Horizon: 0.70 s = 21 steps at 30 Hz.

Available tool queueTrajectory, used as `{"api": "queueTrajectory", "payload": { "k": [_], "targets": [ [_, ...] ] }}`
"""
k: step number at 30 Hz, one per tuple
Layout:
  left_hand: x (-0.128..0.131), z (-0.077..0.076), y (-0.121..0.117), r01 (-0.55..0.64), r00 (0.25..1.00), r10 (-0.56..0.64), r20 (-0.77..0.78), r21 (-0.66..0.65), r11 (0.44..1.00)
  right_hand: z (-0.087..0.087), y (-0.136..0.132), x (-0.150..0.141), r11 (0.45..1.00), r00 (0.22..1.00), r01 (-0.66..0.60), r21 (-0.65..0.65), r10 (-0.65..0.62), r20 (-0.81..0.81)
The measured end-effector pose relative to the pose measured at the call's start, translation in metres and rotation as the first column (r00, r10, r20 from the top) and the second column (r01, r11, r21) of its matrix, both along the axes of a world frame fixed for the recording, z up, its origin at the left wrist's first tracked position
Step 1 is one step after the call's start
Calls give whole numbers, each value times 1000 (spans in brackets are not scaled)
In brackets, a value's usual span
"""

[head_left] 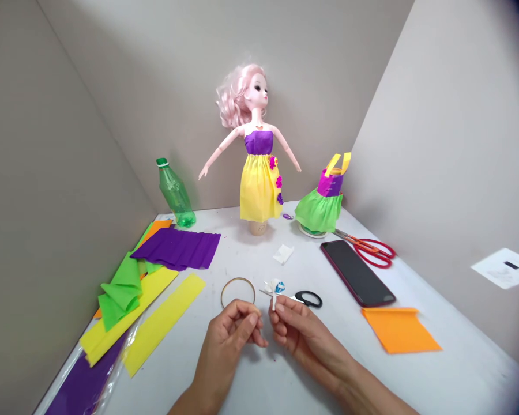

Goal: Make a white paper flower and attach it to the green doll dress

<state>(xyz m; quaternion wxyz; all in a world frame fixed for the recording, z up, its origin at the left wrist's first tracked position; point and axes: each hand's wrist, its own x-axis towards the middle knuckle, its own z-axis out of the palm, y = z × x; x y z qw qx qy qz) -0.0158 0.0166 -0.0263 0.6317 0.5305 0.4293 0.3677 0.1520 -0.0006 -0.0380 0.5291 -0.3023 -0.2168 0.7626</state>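
My right hand [303, 334] pinches the twisted stem of a small white bundle with blue markings [275, 287], its puffed head pointing up. Close beside it, my left hand [236, 340] is closed, thumb against the curled fingers; whatever it may hold cannot be made out. A thin gold-coloured ring [237, 279] lies just beyond the left fingers, its near side hidden by that hand. Behind the right hand lie small scissors with black handles [309, 298], partly covered by the fingers and the bundle.
A doll [259, 173] in a purple and yellow dress stands at the back, beside a small green dress [322, 207]. Left are a green bottle [175, 193], purple crepe paper [177, 249] and yellow strips [164, 325]. Right are a phone [358, 274], red scissors [374, 252] and orange paper [400, 331].
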Motion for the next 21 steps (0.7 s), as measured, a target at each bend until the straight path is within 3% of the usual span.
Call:
{"api": "queueTrajectory", "payload": {
  "k": [11, 21],
  "targets": [
    [-2, -3, 4, -5, 996, 7, 84, -18, 1000, 0, -1, 0, 1000, 1000, -3, -2, 3, -1],
    [0, 3, 3, -68, 997, 71, 41, -76, 995, 3, 1, 2, 1000, 1000, 16, -17, -16, 1]
  ]
}}
